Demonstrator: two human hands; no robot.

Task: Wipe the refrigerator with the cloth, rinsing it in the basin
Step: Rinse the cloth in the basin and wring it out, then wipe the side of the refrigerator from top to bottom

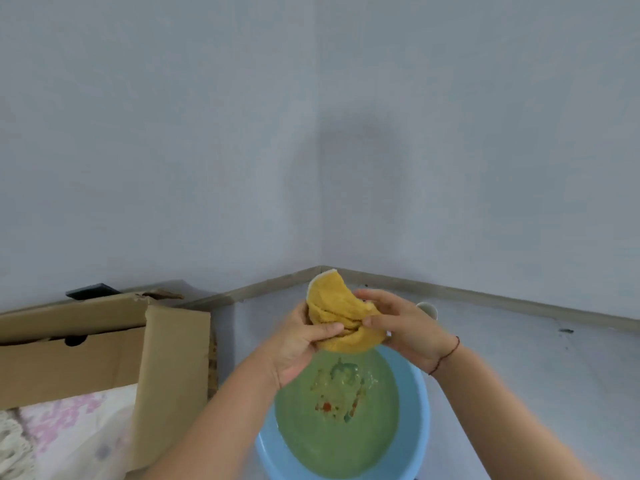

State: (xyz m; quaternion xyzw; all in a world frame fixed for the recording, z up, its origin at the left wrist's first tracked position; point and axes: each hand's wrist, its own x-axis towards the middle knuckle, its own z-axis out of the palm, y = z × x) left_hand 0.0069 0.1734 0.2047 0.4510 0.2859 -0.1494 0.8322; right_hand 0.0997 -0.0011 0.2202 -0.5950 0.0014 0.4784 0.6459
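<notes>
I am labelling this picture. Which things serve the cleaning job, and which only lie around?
For the job: yellow cloth, gripped by left hand and right hand; blue basin of greenish water.
Lying about: cardboard box, white cup, flowered fabric.

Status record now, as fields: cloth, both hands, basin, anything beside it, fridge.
cloth: yellow, bunched, above the basin
left hand: grips the cloth's left side
right hand: pinches its right side
basin: blue, holding cloudy greenish water
beside: cardboard box, left of basin
refrigerator: not in view
</notes>
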